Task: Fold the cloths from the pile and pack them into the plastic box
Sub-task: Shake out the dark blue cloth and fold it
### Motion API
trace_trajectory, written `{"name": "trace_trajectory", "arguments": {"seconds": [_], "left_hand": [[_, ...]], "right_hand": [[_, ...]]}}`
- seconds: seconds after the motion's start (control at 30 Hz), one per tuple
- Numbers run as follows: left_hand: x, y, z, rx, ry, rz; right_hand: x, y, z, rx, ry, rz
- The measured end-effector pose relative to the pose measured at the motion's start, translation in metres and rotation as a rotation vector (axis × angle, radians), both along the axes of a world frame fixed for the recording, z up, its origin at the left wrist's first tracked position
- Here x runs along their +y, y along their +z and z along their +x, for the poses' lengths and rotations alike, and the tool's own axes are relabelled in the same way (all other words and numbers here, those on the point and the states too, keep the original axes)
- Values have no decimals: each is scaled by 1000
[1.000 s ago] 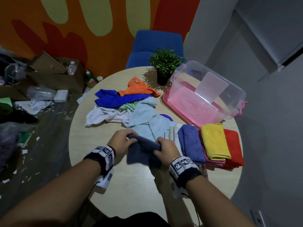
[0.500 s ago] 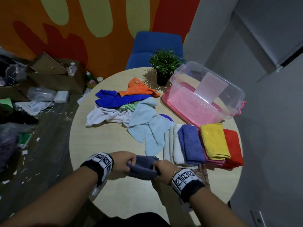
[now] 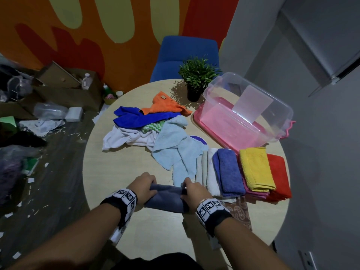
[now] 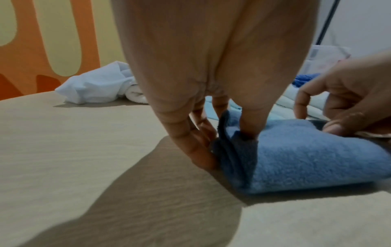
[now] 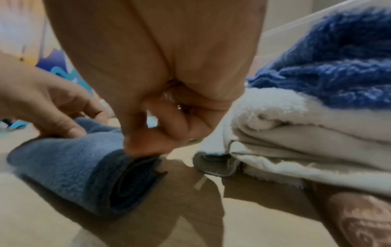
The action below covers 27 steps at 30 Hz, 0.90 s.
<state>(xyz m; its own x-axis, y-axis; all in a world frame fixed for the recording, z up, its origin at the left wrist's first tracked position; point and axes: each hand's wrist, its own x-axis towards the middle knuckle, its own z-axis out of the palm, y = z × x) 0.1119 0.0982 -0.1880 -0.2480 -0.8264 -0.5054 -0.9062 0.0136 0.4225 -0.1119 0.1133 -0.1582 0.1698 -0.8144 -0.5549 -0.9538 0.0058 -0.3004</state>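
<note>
With the left hand and right hand each pinching an end of the grey-blue cloth lying between them on the tabletop, the person should square the layered edges before pressing flat.

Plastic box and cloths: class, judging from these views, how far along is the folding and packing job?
Done: several cloths lie folded in a row beside the box, including white, blue, yellow and red.
In hand: both hands, left and right, pinch the ends of a grey-blue cloth, nearly folded.
Left: a loose pile remains, and the plastic box holds no cloths yet.
</note>
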Motion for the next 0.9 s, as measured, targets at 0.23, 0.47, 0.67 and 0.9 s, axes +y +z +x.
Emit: {"name": "trace_trajectory", "arguments": {"seconds": [0.23, 0.47, 0.67, 0.9], "left_hand": [[9, 1, -24, -176, -141, 126], [-5, 50, -34, 223, -203, 150], [-36, 100, -78, 813, 234, 34], [-45, 102, -182, 1014, 359, 160]], "right_hand": [[9, -4, 15, 118, 231, -176], [12, 7, 9, -274, 153, -50], [-2, 53, -37, -706, -371, -273], [-16, 77, -114, -938, -694, -471]]}}
